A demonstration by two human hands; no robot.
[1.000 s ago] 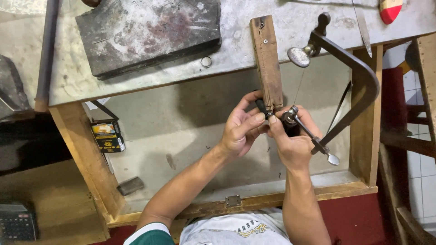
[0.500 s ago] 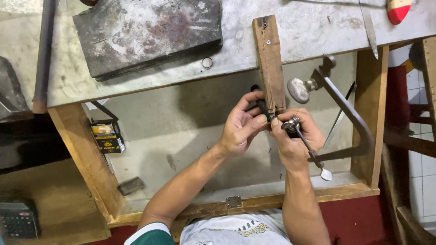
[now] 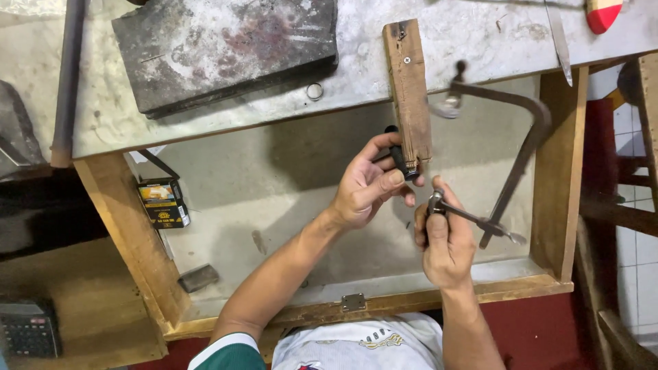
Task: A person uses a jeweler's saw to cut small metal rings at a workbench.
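Two hands are at work, with one saw frame, one wooden bench pin and one small dark piece between them. The left hand (image 3: pixel 367 188) has its fingers curled together around the small dark piece (image 3: pixel 399 159), pressing it against the near end of the bench pin (image 3: pixel 408 92); what the piece is cannot be told, as the fingers hide most of it. The right hand (image 3: pixel 447 240) is closed in a fist on the handle of the saw frame (image 3: pixel 522 152), just to the right of the left hand's grip and a little nearer the body.

The bench pin is a narrow plank of worn brown wood, screwed to the grey benchtop (image 3: pixel 356 75) and jutting out past its edge over the open tray (image 3: pixel 274 178) below. Its tip, at the left hand's fingertips, is notched and darkened. The saw frame is a dark metal bow that rises from the right fist, curves away to the right, and ends near the pin's right side; its far clamp looks blurred.

Left of the grip, the tray floor lies open as far as one small yellow-and-black box (image 3: pixel 163 203) and one small dark block (image 3: pixel 199 277). To the right, the tray's wooden wall (image 3: pixel 554 171) stands just beyond the frame's bow. One dark slab (image 3: pixel 226 48) and one small ring (image 3: pixel 314 91) sit on the benchtop.
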